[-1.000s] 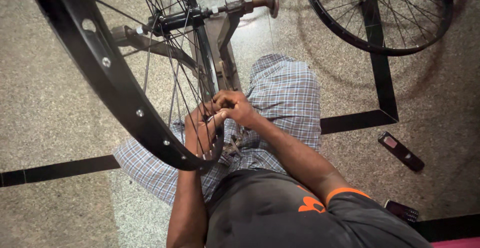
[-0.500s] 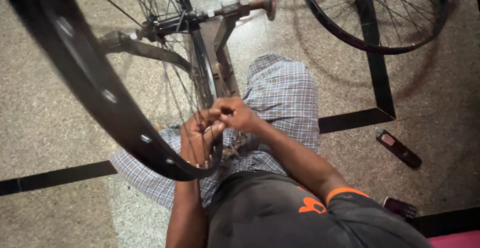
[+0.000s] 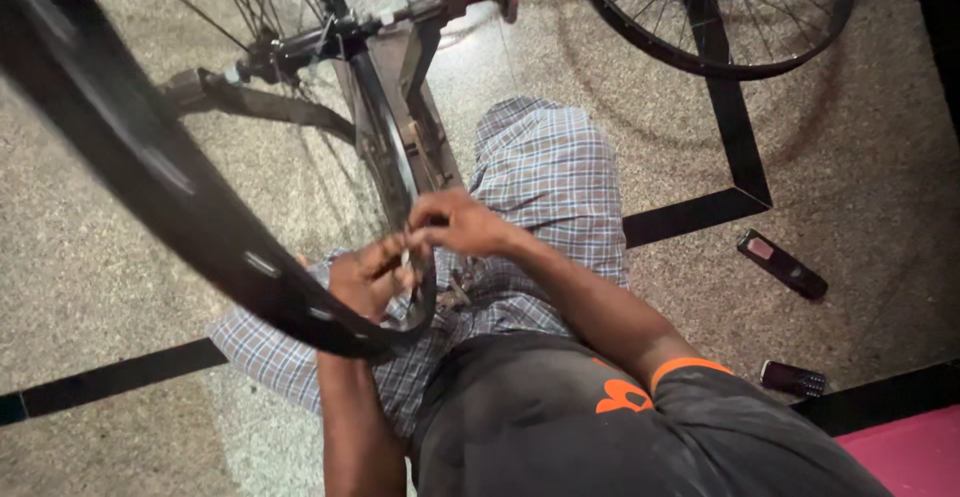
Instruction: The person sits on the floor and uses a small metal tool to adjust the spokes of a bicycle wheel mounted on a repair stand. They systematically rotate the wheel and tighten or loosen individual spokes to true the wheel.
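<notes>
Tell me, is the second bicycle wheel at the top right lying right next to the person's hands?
No, the second wheel lies apart on the floor, while both hands work at the near wheel's rim.

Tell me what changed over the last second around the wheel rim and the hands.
The black wheel rim has turned; it shows motion blur now, and its spoke holes sit lower along the arc. Both hands stayed at the bottom of the rim: left hand and right hand still pinch there. The second wheel and the two small devices on the floor stayed put.
</notes>
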